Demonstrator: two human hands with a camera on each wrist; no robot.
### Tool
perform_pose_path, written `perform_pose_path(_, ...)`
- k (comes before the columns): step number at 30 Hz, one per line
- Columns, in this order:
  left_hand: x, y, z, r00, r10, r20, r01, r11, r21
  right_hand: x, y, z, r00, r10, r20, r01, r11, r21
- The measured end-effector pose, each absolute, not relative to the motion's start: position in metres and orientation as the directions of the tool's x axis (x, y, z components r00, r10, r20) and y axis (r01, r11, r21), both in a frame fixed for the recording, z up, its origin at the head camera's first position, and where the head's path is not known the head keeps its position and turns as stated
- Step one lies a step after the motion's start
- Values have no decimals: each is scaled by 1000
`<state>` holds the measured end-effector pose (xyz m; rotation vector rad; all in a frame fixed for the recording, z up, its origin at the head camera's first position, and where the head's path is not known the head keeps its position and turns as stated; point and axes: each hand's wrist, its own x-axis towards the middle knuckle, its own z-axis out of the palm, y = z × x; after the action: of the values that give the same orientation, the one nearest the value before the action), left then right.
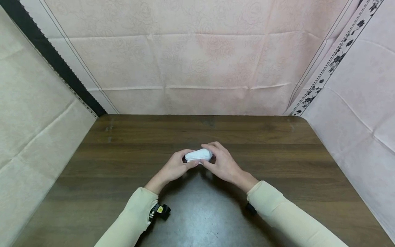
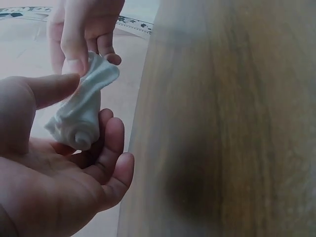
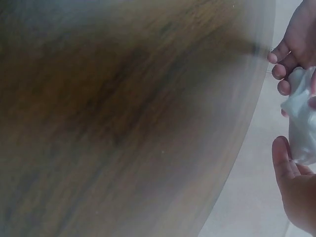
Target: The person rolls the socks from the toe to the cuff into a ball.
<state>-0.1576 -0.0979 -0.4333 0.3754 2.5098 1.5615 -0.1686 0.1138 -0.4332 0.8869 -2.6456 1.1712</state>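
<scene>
A small rolled bundle of soft white cloth [image 1: 197,155] is held between both hands above the table, its exact kind unclear. The left hand [image 1: 176,166] grips its left end, thumb on the near side and fingers around the far side. From the other end, the right hand [image 1: 224,164] pinches it between thumb and fingers. In the left wrist view, the white cloth [image 2: 81,111] shows a coiled end toward the left palm and a loose flap toward the right hand. Only part of the bundle [image 3: 302,123] appears at the right wrist view's edge.
The brown wood-grain table [image 1: 123,151] extends beneath the hands, with a glossy reflection near its front. Pale patterned cloth [image 1: 197,61] hangs behind it, and more sheets line both sides. Both forearms wear light sleeves, with a dark wrist camera [image 1: 164,212] strapped to the left one.
</scene>
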Motion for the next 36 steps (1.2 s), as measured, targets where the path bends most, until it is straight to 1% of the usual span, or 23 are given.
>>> perform_pose_path(5, -157, -97, -432, -944, 330, -13, 131, 410, 903, -169, 115, -430, -824, -485, 294, -549, 553, -627)
perform_pose_path(12, -160, -99, -435, -915, 402, -23, 169, 436, 884, -169, 118, -428, -793, -550, 264, -594, 599, -537)
perform_pose_path(19, -163, -100, -437, -894, 447, -23, 171, 389, 905, -170, 119, -427, -764, -586, 270, -632, 594, -498)
perform_pose_path(23, -164, -100, -438, -870, 491, -46, 166, 379, 911, -170, 120, -427, -735, -618, 281, -664, 570, -483)
perform_pose_path(26, -163, -99, -437, -857, 512, -62, 151, 364, 919, -169, 119, -427, -714, -636, 292, -688, 560, -462)
perform_pose_path(30, -162, -97, -436, -864, 497, -82, 101, 331, 938, -168, 119, -428, -705, -638, 309, -698, 549, -459)
perform_pose_path(34, -161, -94, -435, -869, 483, -109, 34, 278, 960, -168, 118, -429, -710, -611, 351, -695, 526, -490)
perform_pose_path(36, -160, -93, -434, -869, 481, -113, 15, 255, 967, -169, 118, -429, -724, -581, 373, -682, 520, -514)
